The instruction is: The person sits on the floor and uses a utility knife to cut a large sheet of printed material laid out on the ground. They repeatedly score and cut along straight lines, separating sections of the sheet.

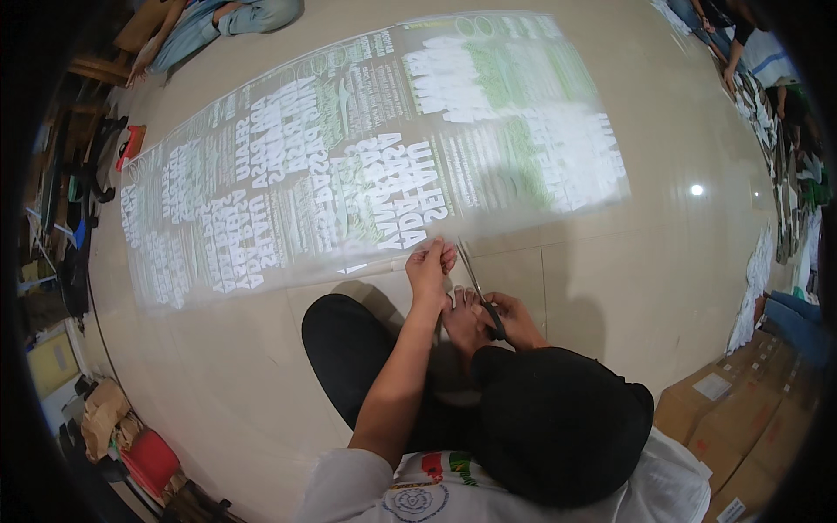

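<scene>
A large clear film sheet [288, 174], covered with white and green print, lies flat across the floor before me. My left hand [431, 263] is closed at its near edge, the fingers pinched together on the film. In my right hand [516, 322] is a pair of scissors [498, 321] with dark handles. Their blades point away from me, just right of my left fingertips and close to the sheet's edge. From this angle I cannot tell whether the blades are parted. My bare foot [464, 321] rests between the two hands, under the scissors.
Cardboard boxes [724, 397] stand at the lower right. White scraps [751, 288] lie along the right side, near other people. Another person's legs [214, 30] are at the top left. A red chair [150, 460] and a brown paper bag [105, 410] are at the lower left.
</scene>
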Available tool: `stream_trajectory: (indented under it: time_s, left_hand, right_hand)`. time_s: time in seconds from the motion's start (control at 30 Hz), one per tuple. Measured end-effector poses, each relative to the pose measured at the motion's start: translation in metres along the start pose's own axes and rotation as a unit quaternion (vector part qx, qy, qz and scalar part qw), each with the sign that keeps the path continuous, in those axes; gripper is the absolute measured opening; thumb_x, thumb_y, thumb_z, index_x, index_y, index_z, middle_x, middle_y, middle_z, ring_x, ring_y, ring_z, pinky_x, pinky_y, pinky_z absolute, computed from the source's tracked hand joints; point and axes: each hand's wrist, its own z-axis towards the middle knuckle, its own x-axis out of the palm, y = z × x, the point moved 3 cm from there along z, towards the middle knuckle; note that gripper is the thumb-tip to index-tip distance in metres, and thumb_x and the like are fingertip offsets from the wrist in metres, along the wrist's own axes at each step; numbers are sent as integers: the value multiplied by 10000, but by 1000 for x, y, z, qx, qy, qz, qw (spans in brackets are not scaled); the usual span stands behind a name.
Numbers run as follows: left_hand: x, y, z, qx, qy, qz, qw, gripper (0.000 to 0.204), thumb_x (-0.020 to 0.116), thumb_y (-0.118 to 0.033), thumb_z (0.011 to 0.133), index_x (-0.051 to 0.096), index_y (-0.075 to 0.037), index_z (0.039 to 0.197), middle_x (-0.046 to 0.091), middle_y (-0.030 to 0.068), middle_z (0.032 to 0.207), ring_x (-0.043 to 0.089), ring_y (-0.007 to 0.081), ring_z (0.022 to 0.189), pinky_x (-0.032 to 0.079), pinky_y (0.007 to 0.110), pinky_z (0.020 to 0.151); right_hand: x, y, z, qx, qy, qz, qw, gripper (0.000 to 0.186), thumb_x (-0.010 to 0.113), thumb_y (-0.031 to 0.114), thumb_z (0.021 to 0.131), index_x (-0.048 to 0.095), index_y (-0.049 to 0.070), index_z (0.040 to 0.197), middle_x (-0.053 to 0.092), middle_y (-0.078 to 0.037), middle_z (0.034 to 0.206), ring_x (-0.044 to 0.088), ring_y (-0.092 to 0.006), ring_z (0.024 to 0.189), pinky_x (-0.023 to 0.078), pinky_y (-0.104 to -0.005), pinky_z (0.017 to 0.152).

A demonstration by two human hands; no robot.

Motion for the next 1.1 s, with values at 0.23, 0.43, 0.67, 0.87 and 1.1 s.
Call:
stream_trajectory:
  time_s: [0.23,0.43,0.67,0.87,1.1]
  left_hand:
    - [8,-4,-4,-4,-13,-9,1000,189,696,-178,982,628,-6,1018,708,119,908,666,171,756,560,286,660]
    - [5,-6,-6,-14,-6,5,1000,190,689,-175,982,647,6,941,681,94,826,628,151,692,510,277,597]
    - [14,-8,-12,12,16,24,1000,186,701,-166,982,658,-6,898,674,67,800,609,136,661,489,268,589]
    - [15,-11,-14,11,2,43,999,198,702,-171,985,663,-7,882,675,63,792,605,129,654,478,261,584]
    - [16,-9,-13,29,-6,34,999,199,711,-156,973,684,2,856,679,60,762,606,117,617,493,246,568]
  right_hand:
    - [21,13,37,-31,-7,42,999,333,796,293,941,662,16,1069,661,-33,738,614,-99,641,489,-253,604]
    - [33,12,43,-38,-1,65,997,402,807,311,934,653,-10,1122,678,-46,780,623,-98,665,496,-247,615]
    - [29,8,48,-50,-12,62,997,452,817,330,922,645,-34,1130,682,-63,773,625,-101,656,488,-241,601]
    - [31,9,47,-50,-17,64,997,538,833,386,900,652,-55,1150,693,-78,760,623,-103,627,477,-243,575]
    - [30,10,48,-49,-25,57,997,532,839,379,896,654,-55,1142,699,-79,757,621,-93,619,463,-236,548]
